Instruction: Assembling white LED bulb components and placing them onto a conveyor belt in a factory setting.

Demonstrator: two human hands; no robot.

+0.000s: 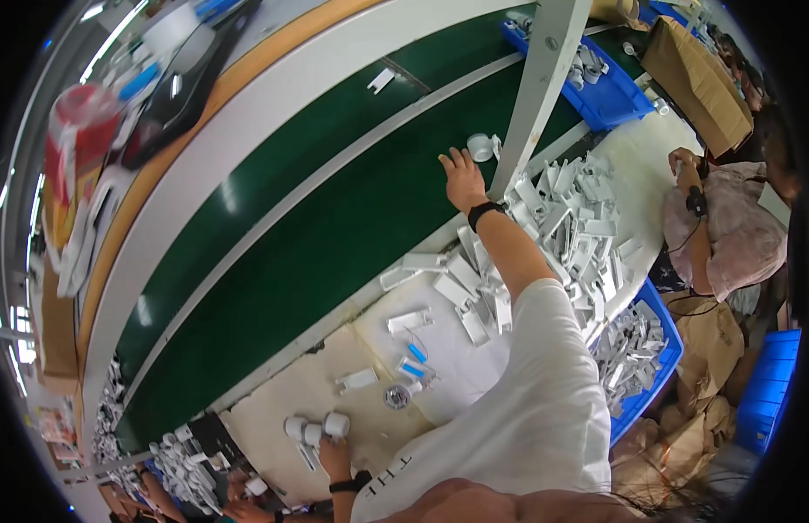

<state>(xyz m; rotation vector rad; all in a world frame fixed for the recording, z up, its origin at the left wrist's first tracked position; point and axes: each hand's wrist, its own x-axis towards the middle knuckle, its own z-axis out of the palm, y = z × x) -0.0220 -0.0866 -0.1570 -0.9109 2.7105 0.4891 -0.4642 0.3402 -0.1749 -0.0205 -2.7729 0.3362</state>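
My right hand (464,181) reaches over the green conveyor belt with its fingers spread and nothing held. Just beyond its fingertips lies a white round housing (480,146), apart from the hand. At the bottom, my left hand (335,457) is closed on a white cylindrical housing (336,424) at the near side of the worktable; part of the grip is hidden. Two more white round pieces (303,431) sit against it. To their right on the table are a round silver-faced piece (397,397), a white bracket with blue parts (412,370) and a loose white bracket (357,380).
White channel-shaped parts (579,231) are heaped under my right arm. A white post (540,96) stands beside my right hand. Blue bins (675,344) hold parts at right and far right. A co-worker (727,227) sits at right; other hands (243,497) work at lower left.
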